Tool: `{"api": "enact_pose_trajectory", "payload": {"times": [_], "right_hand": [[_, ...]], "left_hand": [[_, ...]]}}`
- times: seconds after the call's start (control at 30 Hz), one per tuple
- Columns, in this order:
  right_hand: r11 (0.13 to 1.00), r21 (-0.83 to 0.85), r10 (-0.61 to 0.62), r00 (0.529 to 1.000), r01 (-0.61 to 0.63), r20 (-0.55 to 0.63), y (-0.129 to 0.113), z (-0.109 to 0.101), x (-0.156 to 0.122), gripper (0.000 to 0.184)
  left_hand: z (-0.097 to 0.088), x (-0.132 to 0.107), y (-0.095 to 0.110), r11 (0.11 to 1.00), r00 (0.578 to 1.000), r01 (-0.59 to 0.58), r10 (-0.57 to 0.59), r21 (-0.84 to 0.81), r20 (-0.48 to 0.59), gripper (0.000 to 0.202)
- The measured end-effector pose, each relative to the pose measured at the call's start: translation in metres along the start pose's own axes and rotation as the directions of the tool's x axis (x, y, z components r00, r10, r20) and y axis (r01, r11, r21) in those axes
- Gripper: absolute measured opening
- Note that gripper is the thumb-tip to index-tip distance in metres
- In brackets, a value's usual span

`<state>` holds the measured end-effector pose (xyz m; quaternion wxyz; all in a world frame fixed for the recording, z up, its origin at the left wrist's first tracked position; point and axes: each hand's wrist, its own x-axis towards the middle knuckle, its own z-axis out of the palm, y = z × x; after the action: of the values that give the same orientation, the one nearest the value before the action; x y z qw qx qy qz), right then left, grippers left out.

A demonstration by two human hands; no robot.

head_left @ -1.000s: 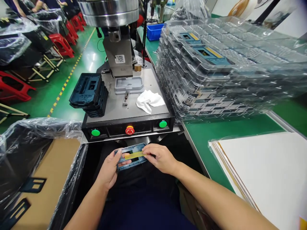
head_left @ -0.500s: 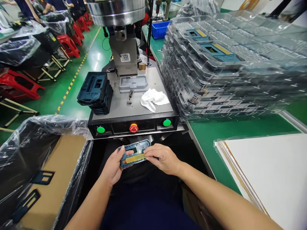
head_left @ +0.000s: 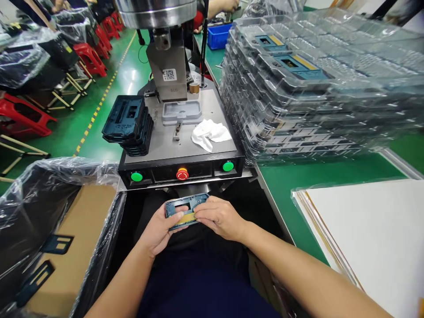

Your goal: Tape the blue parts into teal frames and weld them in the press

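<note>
My left hand (head_left: 159, 232) grips a small blue plastic frame (head_left: 184, 206) from its left and underside, thumb on top, just above my lap. My right hand (head_left: 220, 217) is closed on the frame's right end, with its fingertips pressing a yellow strip (head_left: 186, 217) along the frame's near edge. Both hands sit below the front of a press machine (head_left: 179, 145) with two green buttons (head_left: 136, 177) and a red one (head_left: 182, 174).
A stack of dark blue frames (head_left: 127, 126) and a white cloth (head_left: 209, 133) lie on the press plate. Clear trays (head_left: 308, 88) pile high on the right. White sheets (head_left: 367, 234) lie near right. A plastic-lined carton (head_left: 56, 238) stands on the left.
The frame stays in both hands. My right fingers have slid left along the yellow strip, covering more of it. The view has shifted slightly.
</note>
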<state>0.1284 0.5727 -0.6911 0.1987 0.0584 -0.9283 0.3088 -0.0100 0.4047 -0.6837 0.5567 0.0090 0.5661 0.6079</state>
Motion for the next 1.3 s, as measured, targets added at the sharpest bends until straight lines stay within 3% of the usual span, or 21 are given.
{"api": "enact_pose_trajectory", "payload": {"times": [0.13,0.27,0.37,0.5,0.7,0.8,0.87,0.93,1.0,1.07,1.1,1.13,1.2,1.3], "right_hand": [[0.999,-0.050,-0.017,1.000,0.017,0.008,0.000,-0.001,-0.001,0.014],[0.996,-0.068,0.053,0.995,-0.059,-0.085,0.001,-0.005,-0.002,0.017],[0.994,-0.006,0.111,0.986,-0.113,-0.123,0.003,-0.008,-0.002,0.042],[0.996,0.016,0.083,0.996,-0.083,-0.021,0.007,-0.007,-0.005,0.075],[0.996,0.018,0.090,0.996,-0.091,0.023,0.008,-0.006,-0.007,0.067],[0.992,0.017,0.122,0.993,-0.122,0.001,0.004,-0.014,-0.005,0.065],[0.987,0.007,0.161,0.986,-0.161,-0.030,0.001,-0.024,-0.002,0.065],[0.980,-0.020,0.196,0.977,-0.198,-0.084,0.000,-0.035,0.007,0.066],[0.972,-0.070,0.210,0.966,-0.222,-0.151,0.002,-0.049,0.024,0.065],[0.961,-0.135,0.212,0.956,-0.242,-0.205,0.009,-0.063,0.049,0.062],[0.953,-0.167,0.215,0.951,-0.254,-0.221,0.016,-0.070,0.065,0.061],[0.941,-0.199,0.226,0.947,-0.273,-0.230,0.024,-0.076,0.082,0.061],[0.910,-0.251,0.274,0.933,-0.330,-0.234,0.045,-0.088,0.117,0.061],[0.845,-0.285,0.399,0.888,-0.453,-0.228,0.079,-0.101,0.167,0.058]], "left_hand": [[-0.003,-0.001,-0.003,1.000,1.000,-0.009,0.009,0.026,-0.002,0.050],[-0.005,0.000,-0.003,1.000,1.000,-0.028,0.029,0.014,-0.009,0.048],[-0.007,0.000,-0.002,0.999,0.999,-0.047,0.047,0.011,-0.003,0.051],[-0.010,0.000,-0.001,0.999,0.999,-0.051,0.051,0.008,0.007,0.053],[-0.009,-0.004,-0.003,0.999,0.998,-0.033,0.031,0.029,0.055,0.055],[-0.015,-0.002,-0.001,0.996,0.990,-0.088,0.089,-0.010,0.111,0.049],[-0.027,0.004,0.000,0.987,0.985,-0.159,0.160,-0.027,0.058,0.055],[-0.047,0.016,-0.005,0.963,0.963,-0.236,0.249,0.129,-0.103,0.060],[-0.069,0.033,-0.016,0.836,0.883,-0.260,0.409,0.483,-0.232,0.060],[-0.090,0.049,-0.034,0.529,0.801,-0.215,0.576,0.821,-0.161,0.057],[-0.098,0.057,-0.044,0.384,0.792,-0.156,0.599,0.910,-0.117,0.057],[-0.104,0.063,-0.055,0.284,0.812,-0.067,0.573,0.956,-0.113,0.058],[-0.108,0.072,-0.073,0.166,0.828,0.081,0.537,0.983,-0.159,0.062],[-0.104,0.076,-0.087,0.084,0.819,0.156,0.546,0.984,-0.176,0.065]]}}
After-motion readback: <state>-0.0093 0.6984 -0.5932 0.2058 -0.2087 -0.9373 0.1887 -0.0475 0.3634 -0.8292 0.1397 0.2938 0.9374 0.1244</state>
